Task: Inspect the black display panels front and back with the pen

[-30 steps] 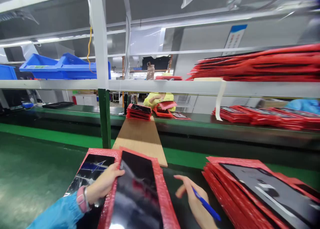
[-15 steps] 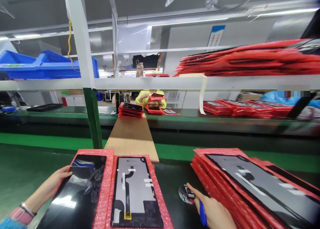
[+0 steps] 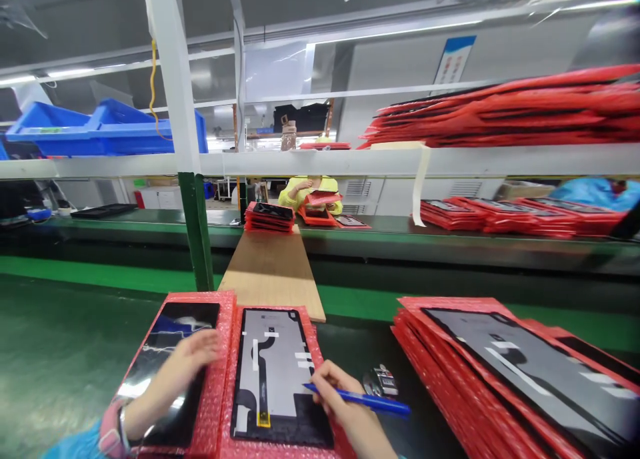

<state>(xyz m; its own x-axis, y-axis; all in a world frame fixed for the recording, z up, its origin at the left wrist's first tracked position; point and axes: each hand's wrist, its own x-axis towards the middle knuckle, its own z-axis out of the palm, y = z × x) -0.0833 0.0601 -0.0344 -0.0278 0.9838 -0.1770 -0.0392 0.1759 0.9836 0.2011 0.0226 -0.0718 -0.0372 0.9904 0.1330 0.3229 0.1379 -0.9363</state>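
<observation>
A blue pen point(image 3: 380, 403) is gripped in my right hand point(image 3: 340, 395), its tip pointing left over the right edge of a display panel point(image 3: 285, 359). That panel lies back side up on red bubble wrap, showing grey backing, white tape strips and a dark flex cable. My left hand point(image 3: 187, 360) hovers over a glossy black screen point(image 3: 170, 412) with its fingers stretched out to the right. Red bubble wrap point(image 3: 213, 385) lies under the screen. A chrome tally counter point(image 3: 381, 381) rests on the dark bench just beyond my right hand.
At the right rises a stack of red bubble-wrap sleeves point(image 3: 430, 379) topped by another panel point(image 3: 520, 365). A wooden board point(image 3: 273, 265) bridges to the far bench, where a person in yellow point(image 3: 327, 183) works. Blue bins point(image 3: 135, 132) sit on the shelf, beside a green-and-white post point(image 3: 193, 225).
My right hand has let go of the tally counter and moved left, the pen now pointing over the panel. My left hand has moved right from the black screen's left edge. The view shifted slightly.
</observation>
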